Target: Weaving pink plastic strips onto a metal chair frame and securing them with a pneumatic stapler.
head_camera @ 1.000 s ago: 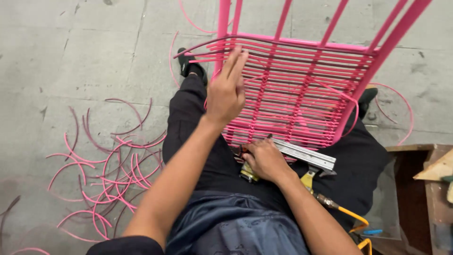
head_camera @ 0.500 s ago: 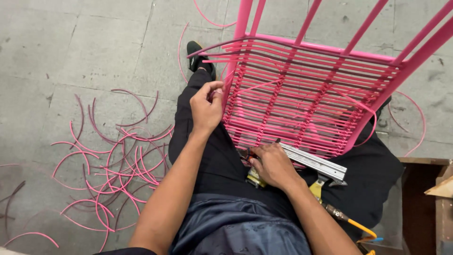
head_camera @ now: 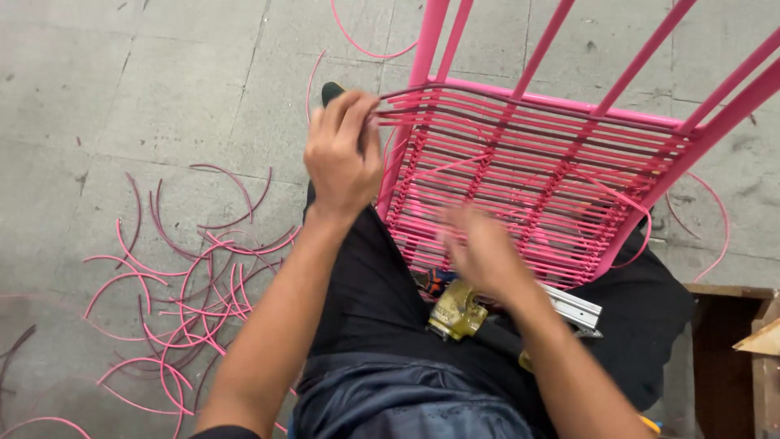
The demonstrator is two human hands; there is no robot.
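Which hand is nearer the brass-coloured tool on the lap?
Right. The right hand hovers just above the brass-coloured tool; the left hand is farther up, gripping pink cord at the chair frame's corner.

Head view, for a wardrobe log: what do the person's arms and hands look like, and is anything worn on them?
Both forearms are bare, with no gloves, rings or watch visible on the left hand or the motion-blurred right hand. A dark sleeve edge shows only at the left upper arm.

My forearms are bare from the elbow down, and neither my left hand (head_camera: pixel 341 154) nor my right hand (head_camera: pixel 479 248) wears a glove, ring or watch. A dark sleeve edge (head_camera: pixel 223 431) shows at my left upper arm. I wear plain black trousers (head_camera: pixel 366 293), a bluish-grey denim apron (head_camera: pixel 390 402) and a dark shoe (head_camera: pixel 331 92).
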